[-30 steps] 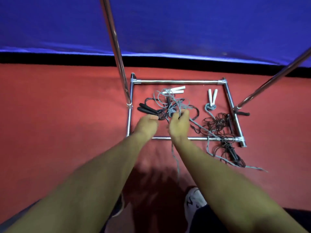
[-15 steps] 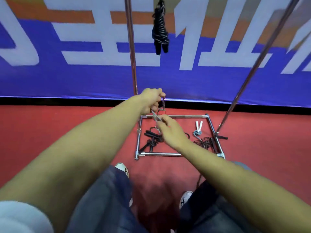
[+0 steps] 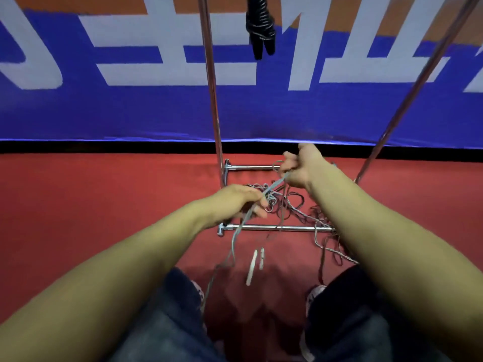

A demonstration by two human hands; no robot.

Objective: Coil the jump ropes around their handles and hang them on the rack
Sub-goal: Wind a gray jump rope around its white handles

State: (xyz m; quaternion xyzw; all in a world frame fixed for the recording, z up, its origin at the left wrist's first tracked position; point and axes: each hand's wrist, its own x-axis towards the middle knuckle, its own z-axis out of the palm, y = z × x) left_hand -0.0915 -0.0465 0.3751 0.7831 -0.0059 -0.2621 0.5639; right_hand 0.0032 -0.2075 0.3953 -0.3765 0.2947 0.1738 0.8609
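Two white handles (image 3: pixel 254 266) dangle nearest, hanging side by side below the hands and in front of the shoes (image 3: pixel 315 296), their long axes almost vertical. From them the grey rope (image 3: pixel 236 236) climbs to the left hand (image 3: pixel 236 202), which is pinched shut on it, then runs taut up and to the right into the right hand (image 3: pixel 300 167), also closed on it and held higher and farther out. The left hand is therefore the nearer one to the handles, so gathering them up probably falls to it. Beyond, more ropes lie tangled (image 3: pixel 285 205) inside the rack's base frame (image 3: pixel 274 228) on the red floor (image 3: pixel 104 205). Farthest, one black coiled rope (image 3: pixel 260 24) already hangs from the rack.
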